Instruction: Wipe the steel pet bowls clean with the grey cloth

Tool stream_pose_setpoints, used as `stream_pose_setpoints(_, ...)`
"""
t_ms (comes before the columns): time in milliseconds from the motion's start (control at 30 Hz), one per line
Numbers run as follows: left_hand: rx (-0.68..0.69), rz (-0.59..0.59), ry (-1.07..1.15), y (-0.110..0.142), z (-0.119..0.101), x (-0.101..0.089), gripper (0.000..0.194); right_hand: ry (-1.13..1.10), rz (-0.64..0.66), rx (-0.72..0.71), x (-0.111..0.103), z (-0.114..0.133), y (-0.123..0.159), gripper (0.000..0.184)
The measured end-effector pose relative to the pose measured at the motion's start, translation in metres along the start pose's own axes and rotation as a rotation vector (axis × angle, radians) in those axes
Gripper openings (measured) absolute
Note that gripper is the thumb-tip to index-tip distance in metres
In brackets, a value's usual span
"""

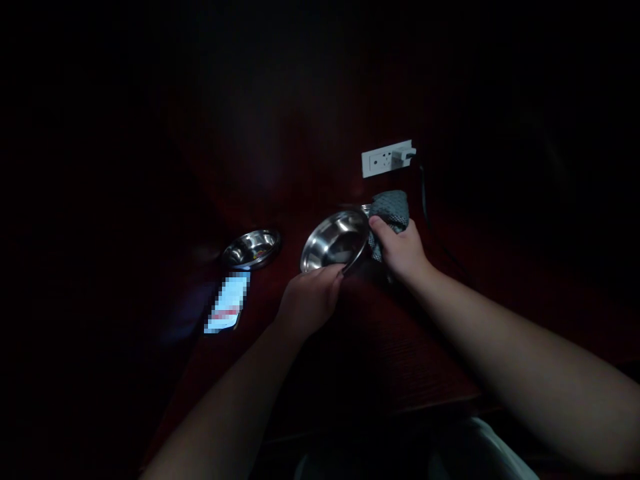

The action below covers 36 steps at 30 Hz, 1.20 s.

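Observation:
A shiny metal bowl (333,241) is tilted up in the middle of the view, its inside facing me. My left hand (310,300) grips its near rim, with the fingers partly hidden underneath. Bunched in my right hand (400,250) is a grey-green textured cloth (390,210), held close against the bowl's right edge. Behind the bowl and beside the cloth, a bit of another metal rim (366,209) shows; the rest of it is hidden.
Another metal bowl (253,249) sits on the dark red table (400,373) to the left, with something small and colourful in it. A lit phone (229,303) lies just in front. A white wall socket (387,159) holds a plug, and a black cable (424,193) hangs down.

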<state>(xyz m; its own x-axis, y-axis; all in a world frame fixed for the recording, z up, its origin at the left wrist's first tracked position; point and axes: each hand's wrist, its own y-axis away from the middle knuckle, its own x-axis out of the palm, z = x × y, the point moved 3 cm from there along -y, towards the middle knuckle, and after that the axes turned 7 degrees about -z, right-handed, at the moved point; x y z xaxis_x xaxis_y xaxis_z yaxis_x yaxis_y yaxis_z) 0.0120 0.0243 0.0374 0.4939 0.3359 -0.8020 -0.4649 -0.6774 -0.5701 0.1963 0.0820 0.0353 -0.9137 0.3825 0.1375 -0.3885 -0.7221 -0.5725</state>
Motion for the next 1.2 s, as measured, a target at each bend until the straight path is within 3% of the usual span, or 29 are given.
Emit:
stream_pose_setpoints(100,-0.043,-0.043,0.019,0.003,-0.004,-0.004,0.029,0.068,-0.043,0.001,-0.001,-0.012,-0.007,0.024)
stream_pose_setpoints(200,-0.046,-0.158,0.085,0.006,-0.006,-0.01,0.027,0.18,-0.069,0.007,-0.003,-0.021,-0.013,0.028)
stream_pose_setpoints(333,-0.052,-0.273,0.185,0.011,-0.006,-0.016,0.026,0.248,0.023,-0.016,-0.004,-0.02,-0.015,0.02)
stream_pose_setpoints(467,-0.082,-0.338,0.261,0.013,-0.003,-0.016,0.025,0.248,0.132,0.05,-0.004,-0.023,-0.016,0.014)
stream_pose_setpoints(567,-0.134,-0.42,0.294,0.014,0.003,-0.015,0.025,0.268,0.116,0.073,-0.004,-0.03,-0.017,0.014)
stream_pose_setpoints(667,-0.228,-0.514,0.36,0.014,0.013,-0.013,0.027,0.216,0.053,0.16,-0.004,-0.036,-0.016,0.026)
stream_pose_setpoints(767,-0.345,-0.575,0.456,0.014,0.022,-0.011,0.027,0.047,0.094,0.32,0.001,-0.038,-0.011,0.031)
stream_pose_setpoints(967,-0.558,-0.585,0.639,0.013,0.034,-0.004,0.025,-0.202,0.208,0.558,0.009,-0.033,0.0,0.039)
stream_pose_setpoints(1200,-0.625,-0.524,0.745,0.013,0.036,0.001,0.022,-0.239,0.211,0.536,0.01,-0.032,0.001,0.035)
